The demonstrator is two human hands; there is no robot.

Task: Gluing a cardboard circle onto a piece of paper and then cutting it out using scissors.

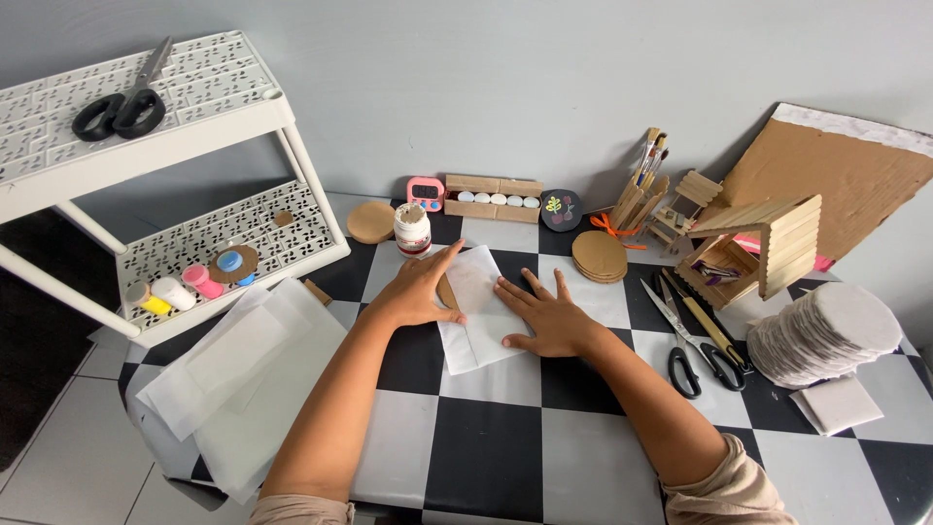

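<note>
Scene: a head-worn camera looks down on a black-and-white checkered table [486,457] against a grey wall, covered in craft supplies.

Left hand [420,289]: lies flat, fingers together and pointing up and right, pressing on the left edge of a thin white sheet of paper [478,326]. It grips nothing.

Right hand [547,316]: lies flat with fingers spread apart, palm down on the right part of the same sheet. It grips nothing.

Paper: rests on the table centre between both hands, creased, its lower half free of either hand.

Brown cardboard disc [447,292]: only an edge shows, under the paper just beside the left thumb; how much is covered cannot be told.

Nearby: a small white glue jar with red label [412,230] stands just above the left fingertips; a stack of brown cardboard circles [599,257] lies above the right hand; black-handled scissors [685,345] lie to the right, well apart.

Risk, slipping: the disc could likely shift under the paper if either palm slides, since nothing pins it but pressure.

Risk, tearing: the thin sheet looks apt to wrinkle or rip if the hands pull apart.

Risk, knocking: the left fingers could tip the jar if they stretch forward.
</note>
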